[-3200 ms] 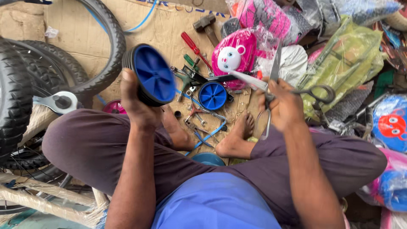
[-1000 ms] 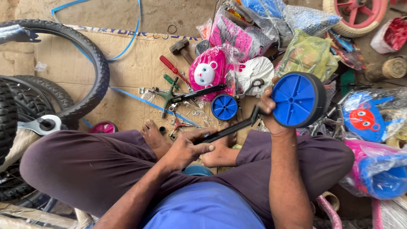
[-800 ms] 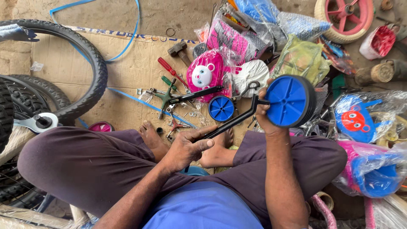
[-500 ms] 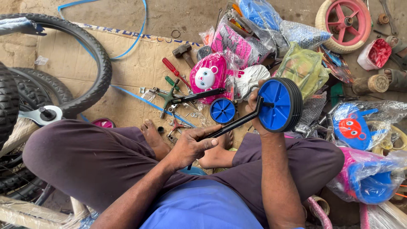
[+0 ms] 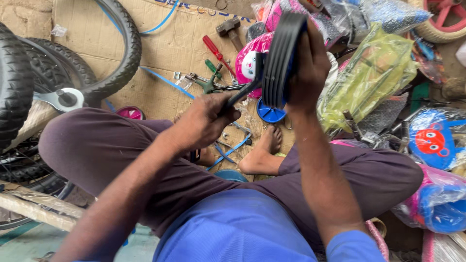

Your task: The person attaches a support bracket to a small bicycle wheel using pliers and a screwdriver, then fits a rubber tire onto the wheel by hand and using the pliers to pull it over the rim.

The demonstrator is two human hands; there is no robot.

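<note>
**Training wheel held edge-on between both hands**

Training wheel [image 5: 284,58] and its black metal bracket arm [image 5: 242,93] sit up in front of the seated person, above the crossed legs and the cardboard sheet [image 5: 165,58] spread on the ground.

From the left: black bicycle tyres [image 5: 29,82] lean by the person's knee, and a small pink cap [image 5: 130,112] lies just beside the thigh. The left hand [image 5: 204,121] is closed around the lower end of the bracket arm, knuckles up. Past it, on the cardboard, lie a red-handled screwdriver [image 5: 214,48], a hammer [image 5: 229,28], green-handled pliers [image 5: 209,80] and a loose blue wheel disc [image 5: 270,113]. The right hand [image 5: 310,63] is clamped on the wheel's rim, fingers wrapped over the ribbed black tread, with the wheel turned so only its edge shows. Further right are plastic-wrapped parts, a yellow-green bag [image 5: 369,82] among them.

To my eye the step is seating or checking the wheel on its arm. It would go best with the left hand keeping the arm steady and low near the lap while the right turns the wheel gently, feeling for wobble at the axle. I cannot see the axle nut from here, so whether it is tight is unclear. The hands are well apart, which gives good leverage.
</note>
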